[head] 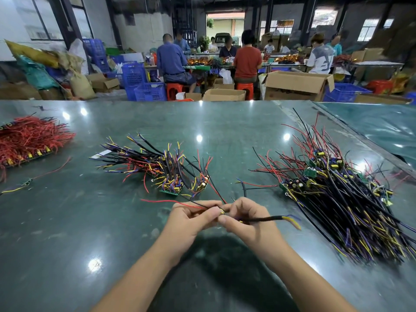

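Observation:
Both hands meet above the middle of the green table (67,233). My left hand (191,219) pinches a small wired circuit board at its red and black leads (157,201), which trail off to the left. My right hand (245,218) grips the same piece, and its black sleeved cable (267,219) with yellow and purple ends sticks out to the right. The board itself is mostly hidden between my fingertips.
A small heap of wired boards (164,167) lies just beyond my hands. A large heap (342,194) fills the right side. Red-wired strips (29,140) sit at far left, one loose piece (27,182) near them. Seated workers (246,57), cardboard boxes and blue crates are behind the table.

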A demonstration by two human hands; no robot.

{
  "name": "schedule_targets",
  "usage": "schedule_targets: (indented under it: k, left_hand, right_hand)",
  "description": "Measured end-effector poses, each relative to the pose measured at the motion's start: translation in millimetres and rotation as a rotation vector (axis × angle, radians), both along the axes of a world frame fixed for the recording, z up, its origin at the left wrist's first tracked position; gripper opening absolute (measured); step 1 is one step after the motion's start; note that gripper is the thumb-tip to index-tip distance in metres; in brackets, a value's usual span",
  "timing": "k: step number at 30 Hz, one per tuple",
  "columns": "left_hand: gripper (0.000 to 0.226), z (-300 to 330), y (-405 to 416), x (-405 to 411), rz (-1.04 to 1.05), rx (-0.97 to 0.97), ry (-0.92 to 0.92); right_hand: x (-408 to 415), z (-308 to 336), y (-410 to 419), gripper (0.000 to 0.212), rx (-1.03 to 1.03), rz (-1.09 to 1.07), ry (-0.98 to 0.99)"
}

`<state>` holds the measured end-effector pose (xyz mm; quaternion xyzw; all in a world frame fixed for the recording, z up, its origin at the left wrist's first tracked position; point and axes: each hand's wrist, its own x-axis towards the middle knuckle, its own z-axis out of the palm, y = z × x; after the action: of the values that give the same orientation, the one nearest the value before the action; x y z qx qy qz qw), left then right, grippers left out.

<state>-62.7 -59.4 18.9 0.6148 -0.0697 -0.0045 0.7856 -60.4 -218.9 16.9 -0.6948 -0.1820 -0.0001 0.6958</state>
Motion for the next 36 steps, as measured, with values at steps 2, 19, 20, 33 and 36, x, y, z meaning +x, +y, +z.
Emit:
schedule_targets:
  k: [2, 19, 20, 33, 36]
  left_hand:
    - [0.011, 0, 2, 2, 0.092, 0.006, -0.010]
    - [0.017, 1, 6, 1, 0.189, 0.089, -0.099]
    - [0.016, 1, 5, 1, 0.200, 0.052, -0.089]
    - [0.013, -2, -6, 1, 0.107, -0.288, 0.165]
    - [0.013, -3, -7, 0, 0.161, -0.085, 0.028]
  right_hand:
    - [2, -3, 0, 0.018, -0.080, -0.072, 0.005]
    - [0, 4, -2, 0.010, 0.094, -0.069, 0.078]
    - [0, 4, -1, 0.010, 0.094, -0.065, 0.099]
    - [-4, 2, 10, 0.019, 0.035, -0.400, -0.094]
    - [-4, 3, 8, 0.018, 0.103, -0.358, 0.018]
